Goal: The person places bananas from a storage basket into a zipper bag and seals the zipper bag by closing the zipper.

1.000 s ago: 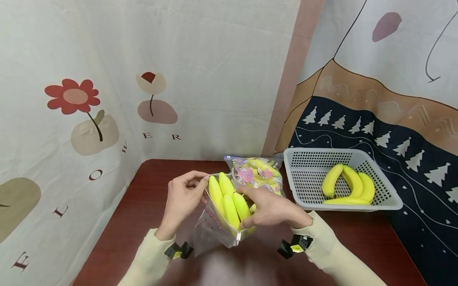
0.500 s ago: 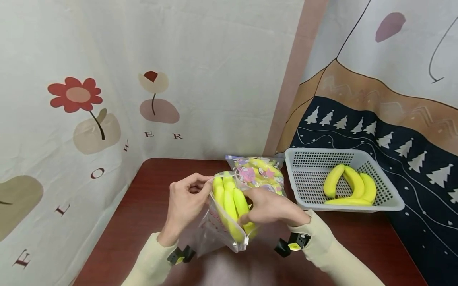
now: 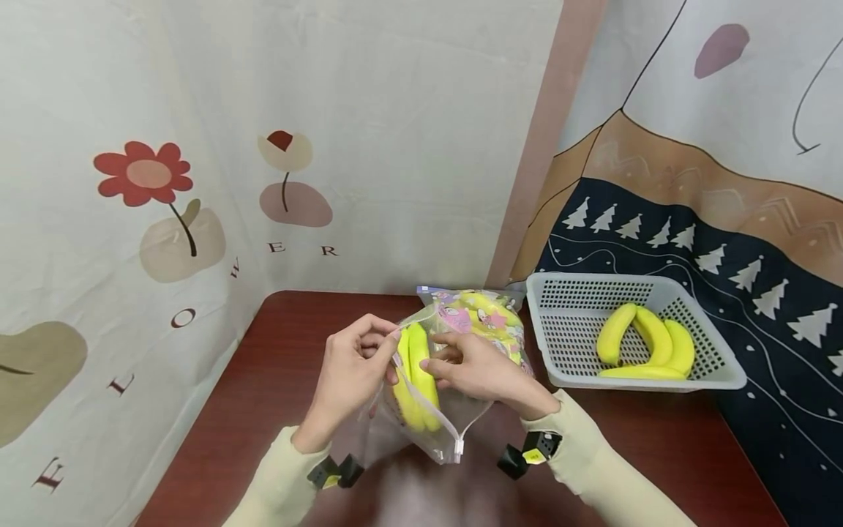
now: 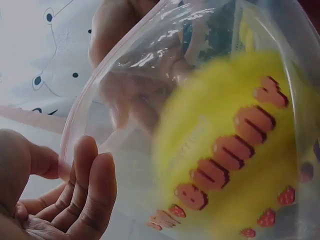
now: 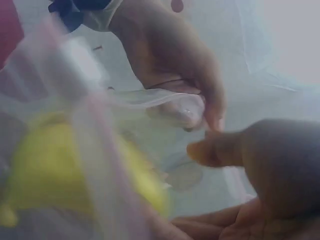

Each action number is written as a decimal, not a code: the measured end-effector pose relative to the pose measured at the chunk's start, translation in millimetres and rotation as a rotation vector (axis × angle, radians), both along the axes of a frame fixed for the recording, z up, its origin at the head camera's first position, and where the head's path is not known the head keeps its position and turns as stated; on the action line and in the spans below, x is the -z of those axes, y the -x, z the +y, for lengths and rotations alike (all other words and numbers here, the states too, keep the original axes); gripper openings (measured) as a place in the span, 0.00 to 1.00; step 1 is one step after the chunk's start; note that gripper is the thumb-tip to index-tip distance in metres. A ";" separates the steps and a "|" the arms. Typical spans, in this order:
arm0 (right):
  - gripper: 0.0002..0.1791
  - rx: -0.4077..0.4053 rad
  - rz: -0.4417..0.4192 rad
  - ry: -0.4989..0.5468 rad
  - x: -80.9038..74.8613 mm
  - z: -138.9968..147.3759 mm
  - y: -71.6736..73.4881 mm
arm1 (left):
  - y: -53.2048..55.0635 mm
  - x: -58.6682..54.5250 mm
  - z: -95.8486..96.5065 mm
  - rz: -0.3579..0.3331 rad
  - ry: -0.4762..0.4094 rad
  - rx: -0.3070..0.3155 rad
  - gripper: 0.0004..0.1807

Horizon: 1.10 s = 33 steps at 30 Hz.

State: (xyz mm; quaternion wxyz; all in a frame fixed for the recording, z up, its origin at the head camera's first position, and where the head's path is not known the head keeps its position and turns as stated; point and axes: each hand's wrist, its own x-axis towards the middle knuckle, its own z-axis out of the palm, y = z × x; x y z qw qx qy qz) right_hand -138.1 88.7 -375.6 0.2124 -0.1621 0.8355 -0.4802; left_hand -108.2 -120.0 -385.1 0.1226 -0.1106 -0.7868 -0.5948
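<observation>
A clear zip bag [image 3: 444,448] with "Bunny" lettering [image 4: 227,150] and strawberry prints stands tilted in front of me, its mouth spread. Yellow bananas [image 3: 416,355] lie inside it; the slider hangs at the near corner. Thumb and fingers of my left hand [image 3: 352,366] pinch the bag's left rim. My right hand [image 3: 477,369] is at the mouth on the other side, thumb apart from the fingers with a gap between them in the right wrist view. No banana shows in that hand. Whether its fingers touch the rim is hard to see.
Behind the right hand lies a printed bag [image 3: 490,315] packed with bananas. To the right, a grey perforated basket [image 3: 560,333] holds several bananas [image 3: 652,337]. The reddish-brown table [image 3: 263,410] meets a printed cloth [image 3: 395,146] at the back.
The bananas have slid deeper into the bag. My right hand has let go of them and drawn up to the mouth, which now gapes wider. The left hand keeps its pinch.
</observation>
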 end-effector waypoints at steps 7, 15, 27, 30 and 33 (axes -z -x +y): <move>0.15 -0.039 0.304 -0.031 -2.0 15.9 -6.3 | 8.4 7.1 -7.3 -0.056 -0.055 -0.045 0.02; 0.31 0.198 0.390 -0.429 -12.7 45.2 -8.1 | 12.1 6.3 -16.6 -0.084 -0.087 -0.096 0.05; 0.16 -0.100 0.019 0.014 -3.5 35.0 0.0 | 16.4 1.4 -22.4 -0.093 -0.122 -0.118 0.13; 0.16 -0.121 0.048 0.151 -6.1 26.5 0.2 | 17.8 -1.3 -24.4 -0.080 -0.109 -0.149 0.16; 0.15 -0.135 0.080 0.235 -6.4 19.3 -0.5 | 18.2 -3.4 -27.5 -0.077 -0.112 -0.183 0.15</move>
